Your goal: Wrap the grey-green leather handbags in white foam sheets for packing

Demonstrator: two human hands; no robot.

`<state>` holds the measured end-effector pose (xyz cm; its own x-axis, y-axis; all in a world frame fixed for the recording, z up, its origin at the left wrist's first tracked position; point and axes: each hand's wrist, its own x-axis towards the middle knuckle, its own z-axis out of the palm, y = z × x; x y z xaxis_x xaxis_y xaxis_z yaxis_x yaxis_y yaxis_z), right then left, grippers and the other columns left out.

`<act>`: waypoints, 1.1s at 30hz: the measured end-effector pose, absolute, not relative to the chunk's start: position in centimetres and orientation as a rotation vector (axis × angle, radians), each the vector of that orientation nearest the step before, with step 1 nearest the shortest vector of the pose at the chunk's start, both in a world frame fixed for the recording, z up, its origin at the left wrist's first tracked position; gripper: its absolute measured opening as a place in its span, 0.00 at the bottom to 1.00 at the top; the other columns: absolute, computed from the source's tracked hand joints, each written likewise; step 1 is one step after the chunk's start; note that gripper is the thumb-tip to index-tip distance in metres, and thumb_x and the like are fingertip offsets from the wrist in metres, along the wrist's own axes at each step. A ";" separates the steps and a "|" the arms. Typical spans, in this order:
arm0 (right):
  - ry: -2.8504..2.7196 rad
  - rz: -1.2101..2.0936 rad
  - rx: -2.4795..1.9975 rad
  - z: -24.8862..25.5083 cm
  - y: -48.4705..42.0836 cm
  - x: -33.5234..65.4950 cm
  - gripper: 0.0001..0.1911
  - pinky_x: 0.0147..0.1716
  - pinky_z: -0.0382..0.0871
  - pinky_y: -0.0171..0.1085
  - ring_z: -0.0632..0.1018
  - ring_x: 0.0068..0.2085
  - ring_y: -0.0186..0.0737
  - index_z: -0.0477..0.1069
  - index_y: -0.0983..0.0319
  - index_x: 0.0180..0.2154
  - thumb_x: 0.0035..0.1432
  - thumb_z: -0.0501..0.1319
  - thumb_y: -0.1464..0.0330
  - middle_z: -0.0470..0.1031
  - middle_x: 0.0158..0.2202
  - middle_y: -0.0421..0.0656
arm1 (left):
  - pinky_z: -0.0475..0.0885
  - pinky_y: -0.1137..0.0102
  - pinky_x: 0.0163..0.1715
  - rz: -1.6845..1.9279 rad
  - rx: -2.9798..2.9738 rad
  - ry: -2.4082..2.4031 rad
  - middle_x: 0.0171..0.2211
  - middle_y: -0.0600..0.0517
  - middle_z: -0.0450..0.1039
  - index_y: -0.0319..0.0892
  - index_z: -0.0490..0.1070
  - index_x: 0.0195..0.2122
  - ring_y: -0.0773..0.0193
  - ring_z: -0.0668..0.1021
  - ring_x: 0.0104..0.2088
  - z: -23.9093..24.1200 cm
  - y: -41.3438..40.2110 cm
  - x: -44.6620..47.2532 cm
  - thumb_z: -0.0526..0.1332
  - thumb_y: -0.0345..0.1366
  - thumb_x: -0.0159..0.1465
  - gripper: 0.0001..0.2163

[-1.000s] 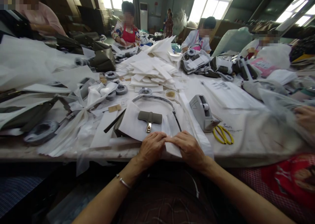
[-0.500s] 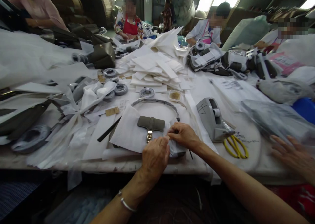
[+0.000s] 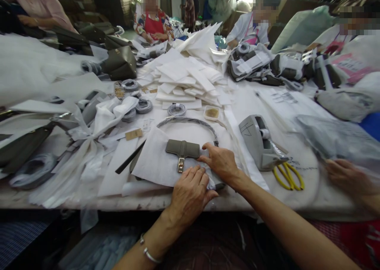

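A handbag lies in front of me near the table's front edge, mostly covered by white tissue paper (image 3: 154, 159). Its dark olive flap (image 3: 190, 149) with a gold-coloured clasp (image 3: 181, 165) shows on top, and its wrapped handle (image 3: 190, 120) arches away from me. My left hand (image 3: 190, 187) lies flat on the paper below the clasp, fingers stretched out and thumb apart. To the right of the flap, my right hand (image 3: 221, 163) rests at the bag's side with thumb and forefinger apart. A dark strap (image 3: 129, 159) sticks out on the left.
A grey tape dispenser (image 3: 255, 139) and yellow-handled scissors (image 3: 288, 177) lie to the right. Beyond them, a co-worker's hand (image 3: 350, 179) touches a plastic bag (image 3: 335, 139). White paper sheets (image 3: 184, 80) are piled behind the handle. Several wrapped coils and bags crowd the left.
My left hand has opened from a closed grip and lies flat on the paper. My right fingers have parted from a pinch. The co-worker's hand at right has shifted under the plastic.
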<state>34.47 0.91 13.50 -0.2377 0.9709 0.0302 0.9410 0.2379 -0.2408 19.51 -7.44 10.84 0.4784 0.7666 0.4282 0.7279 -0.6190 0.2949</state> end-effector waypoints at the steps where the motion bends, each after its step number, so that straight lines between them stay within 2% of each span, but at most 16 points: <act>1: -2.303 0.276 -1.816 13.5 1.1 34.4 0.16 0.30 0.60 0.36 0.80 0.35 0.44 0.73 0.59 0.47 0.60 0.66 0.60 0.80 0.32 0.42 | 0.68 0.56 0.56 0.795 2.640 1.344 0.49 0.42 0.75 0.37 0.69 0.49 0.50 0.75 0.53 10.8 -7.4 19.5 0.60 0.54 0.65 0.23; 4: -2.087 0.499 -1.698 14.6 1.1 35.7 0.15 0.31 0.64 0.35 0.78 0.30 0.40 0.74 0.58 0.47 0.59 0.66 0.61 0.77 0.27 0.38 | 0.69 0.56 0.56 0.741 2.654 1.361 0.50 0.42 0.75 0.37 0.67 0.54 0.49 0.75 0.53 10.8 -7.4 19.5 0.63 0.55 0.60 0.29; 6: -1.858 0.558 -1.618 16.3 0.5 38.1 0.16 0.30 0.67 0.35 0.76 0.27 0.38 0.75 0.59 0.46 0.59 0.65 0.59 0.76 0.26 0.38 | 0.69 0.56 0.56 0.710 2.665 1.363 0.50 0.43 0.74 0.38 0.66 0.55 0.49 0.75 0.54 10.9 -7.4 19.4 0.64 0.55 0.59 0.31; 9: -1.617 0.296 -1.672 19.3 -0.7 43.8 0.18 0.33 0.69 0.37 0.77 0.30 0.40 0.78 0.60 0.42 0.58 0.63 0.54 0.79 0.31 0.42 | 0.69 0.56 0.56 0.678 2.684 1.361 0.50 0.43 0.74 0.38 0.66 0.56 0.49 0.75 0.54 10.8 -7.3 19.4 0.64 0.55 0.59 0.31; 13: -1.533 -0.042 -1.931 20.8 -1.9 52.3 0.15 0.40 0.69 0.41 0.78 0.36 0.45 0.79 0.59 0.35 0.55 0.62 0.56 0.80 0.35 0.45 | 0.71 0.55 0.54 0.675 2.737 1.370 0.50 0.42 0.74 0.37 0.67 0.56 0.48 0.75 0.53 10.6 -7.2 19.4 0.66 0.53 0.58 0.31; 15: -1.470 0.157 -2.059 19.9 -1.9 55.3 0.15 0.36 0.69 0.40 0.77 0.34 0.45 0.79 0.60 0.32 0.53 0.63 0.55 0.80 0.32 0.45 | 0.71 0.55 0.53 0.678 2.758 1.396 0.51 0.41 0.74 0.37 0.67 0.56 0.48 0.75 0.53 10.5 -7.2 19.4 0.67 0.52 0.59 0.30; 17: -1.342 0.584 -2.059 18.5 -1.6 56.9 0.17 0.32 0.70 0.37 0.77 0.32 0.43 0.78 0.62 0.29 0.50 0.65 0.54 0.80 0.29 0.46 | 0.72 0.55 0.53 0.677 2.775 1.423 0.51 0.42 0.74 0.38 0.68 0.56 0.49 0.76 0.52 10.4 -7.1 19.4 0.67 0.50 0.60 0.28; 20: -1.182 0.961 -1.928 16.5 -0.8 57.3 0.21 0.29 0.70 0.34 0.77 0.31 0.40 0.78 0.64 0.30 0.47 0.67 0.51 0.80 0.31 0.48 | 0.73 0.56 0.51 0.670 2.803 1.453 0.50 0.42 0.74 0.38 0.70 0.55 0.49 0.77 0.50 10.6 -7.1 19.4 0.68 0.49 0.59 0.27; 26: -1.097 0.943 -1.810 16.8 0.3 55.8 0.20 0.27 0.68 0.33 0.76 0.29 0.38 0.77 0.65 0.30 0.41 0.70 0.56 0.80 0.31 0.48 | 0.75 0.58 0.48 0.690 2.842 1.463 0.48 0.42 0.75 0.38 0.72 0.51 0.51 0.78 0.47 10.8 -7.1 19.4 0.67 0.49 0.61 0.23; 29: -1.076 0.902 -1.745 18.2 -0.3 55.3 0.17 0.28 0.69 0.34 0.76 0.29 0.37 0.75 0.64 0.29 0.42 0.69 0.57 0.78 0.28 0.46 | 0.74 0.56 0.51 0.788 2.872 1.412 0.52 0.40 0.74 0.36 0.72 0.51 0.48 0.76 0.52 10.4 -6.9 19.3 0.66 0.48 0.62 0.23; 33: -1.006 0.774 -1.652 18.4 -2.9 55.1 0.14 0.23 0.63 0.32 0.70 0.23 0.33 0.72 0.62 0.26 0.41 0.69 0.59 0.72 0.22 0.39 | 0.72 0.56 0.54 0.812 2.851 1.381 0.53 0.40 0.74 0.35 0.71 0.53 0.47 0.74 0.57 10.0 -6.8 19.2 0.66 0.50 0.61 0.26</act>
<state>55.07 -2.88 18.42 0.4466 0.8945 -0.0183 0.2472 -0.1430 -0.9584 19.20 -6.84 9.98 0.5219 0.7012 0.4857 0.7653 -0.6364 0.0965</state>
